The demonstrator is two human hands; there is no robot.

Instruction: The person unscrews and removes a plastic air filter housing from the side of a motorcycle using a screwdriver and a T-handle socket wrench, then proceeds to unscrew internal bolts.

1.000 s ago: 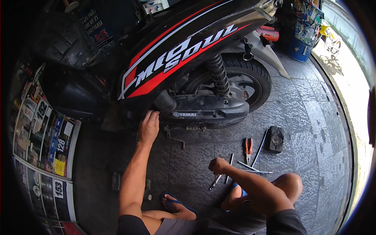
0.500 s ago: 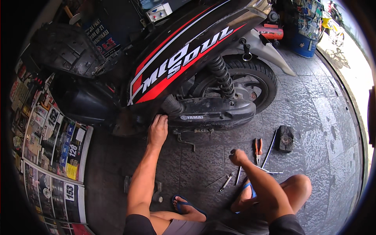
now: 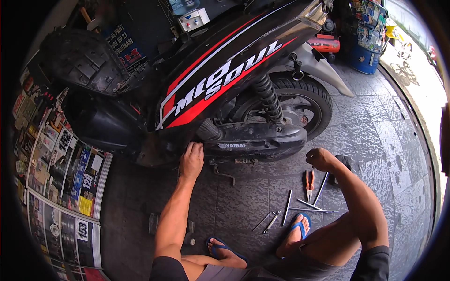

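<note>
My left hand (image 3: 192, 160) reaches to the front end of the black engine cover (image 3: 262, 136) on a scooter, just below a ribbed hose (image 3: 208, 130). Its fingers are bent and close together; the tips and whatever they hold are hidden. My right hand (image 3: 320, 159) is curled closed above the floor, to the right of the cover's rear end. What it holds, if anything, does not show. Pliers with orange handles (image 3: 310, 180) lie just below that hand. Beside them is a T-handle wrench (image 3: 321, 189), its upper end close to my right wrist.
More metal rods (image 3: 287, 207) and a small spanner (image 3: 272, 222) lie on the tiles near my right foot. A dark block (image 3: 343, 163) sits partly behind my right forearm. The kickstart lever (image 3: 226, 175) sticks out below the cover. Display cases (image 3: 70, 173) line the left side.
My right hand has moved away from me and to the right, from over the floor tools to beyond the pliers. My left hand stays at the cover's front end.
</note>
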